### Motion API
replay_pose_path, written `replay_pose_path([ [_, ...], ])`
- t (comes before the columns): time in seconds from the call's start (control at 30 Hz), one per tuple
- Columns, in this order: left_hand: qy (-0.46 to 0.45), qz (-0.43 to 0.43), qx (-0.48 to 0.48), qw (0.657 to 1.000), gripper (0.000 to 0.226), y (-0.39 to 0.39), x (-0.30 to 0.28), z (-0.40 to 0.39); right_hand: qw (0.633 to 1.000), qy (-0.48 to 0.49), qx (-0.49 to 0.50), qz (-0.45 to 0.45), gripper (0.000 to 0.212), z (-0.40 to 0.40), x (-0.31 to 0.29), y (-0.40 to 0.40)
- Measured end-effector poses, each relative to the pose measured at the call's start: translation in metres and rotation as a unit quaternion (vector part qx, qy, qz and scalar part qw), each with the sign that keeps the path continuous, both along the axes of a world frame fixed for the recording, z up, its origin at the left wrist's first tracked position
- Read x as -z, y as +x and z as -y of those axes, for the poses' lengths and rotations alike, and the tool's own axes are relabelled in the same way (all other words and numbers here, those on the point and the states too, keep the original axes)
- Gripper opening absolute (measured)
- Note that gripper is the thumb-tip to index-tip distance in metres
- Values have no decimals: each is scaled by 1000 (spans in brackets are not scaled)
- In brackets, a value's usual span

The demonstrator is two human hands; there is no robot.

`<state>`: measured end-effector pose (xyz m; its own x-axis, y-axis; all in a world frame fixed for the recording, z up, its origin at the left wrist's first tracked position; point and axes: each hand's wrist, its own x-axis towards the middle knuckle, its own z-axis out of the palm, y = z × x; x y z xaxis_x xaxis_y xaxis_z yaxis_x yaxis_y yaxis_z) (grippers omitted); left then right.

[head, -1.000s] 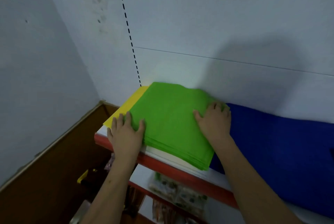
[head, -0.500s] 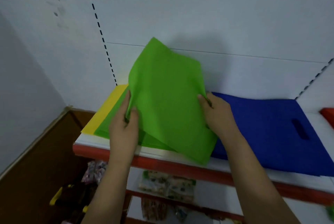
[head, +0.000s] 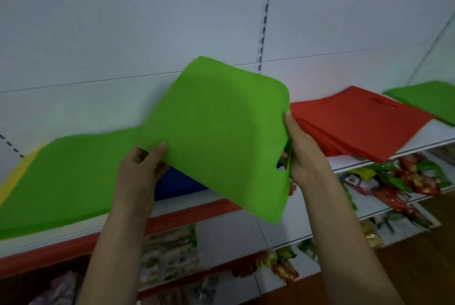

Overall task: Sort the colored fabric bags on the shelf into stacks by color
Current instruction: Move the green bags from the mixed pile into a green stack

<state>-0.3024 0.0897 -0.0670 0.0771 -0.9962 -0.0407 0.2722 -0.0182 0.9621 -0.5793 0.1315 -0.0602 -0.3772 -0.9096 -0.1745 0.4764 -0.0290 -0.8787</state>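
A green fabric bag (head: 221, 132) is lifted above the shelf, tilted, with its cut-out handle at the lower right. My left hand (head: 139, 176) pinches its left edge. My right hand (head: 301, 154) grips its right edge by the handle hole. On the shelf at the left lies a green stack (head: 66, 181) with a yellow bag (head: 17, 171) showing beneath it. A blue bag (head: 177, 181) lies partly hidden behind the held bag. To the right sit a red stack (head: 354, 120) and another green stack (head: 428, 100).
The white shelf (head: 423, 137) has a red front strip (head: 187, 216) and a white back panel. Lower shelves hold colourful snack packets (head: 406, 179). Brown floor shows at the lower right.
Both hands have raised the green bag off the left green stack and carried it to the right. The view has swung right, bringing the red and far green stacks into sight.
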Motion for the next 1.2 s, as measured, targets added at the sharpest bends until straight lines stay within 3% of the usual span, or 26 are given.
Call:
replay_pose_path([
  [0.1,-37,-2,30,999,15,-78,-1,-19,993,-22,119,0,26,-36,5,-74],
  [0.2,-43,13,68,997,25,-165,3,-41,971,-5,224,-79,13,-80,9,-161],
  [0.37,-31,24,113,993,29,-301,7,-77,924,19,298,-239,13,-157,9,-292],
  [0.47,-18,5,131,991,10,-369,6,-94,899,47,324,-291,16,-189,11,-357],
  [0.63,-45,55,168,983,13,-468,12,-95,865,89,374,-322,18,-214,19,-458],
  [0.83,-5,66,245,967,14,-587,29,-85,838,128,399,-350,22,-200,33,-572],
  [1.07,-1,97,287,953,9,-708,23,-45,807,174,368,-427,22,-133,6,-704],
  [1.2,-34,158,306,938,14,-756,12,-32,786,182,364,-466,15,-88,-1,-770],
])
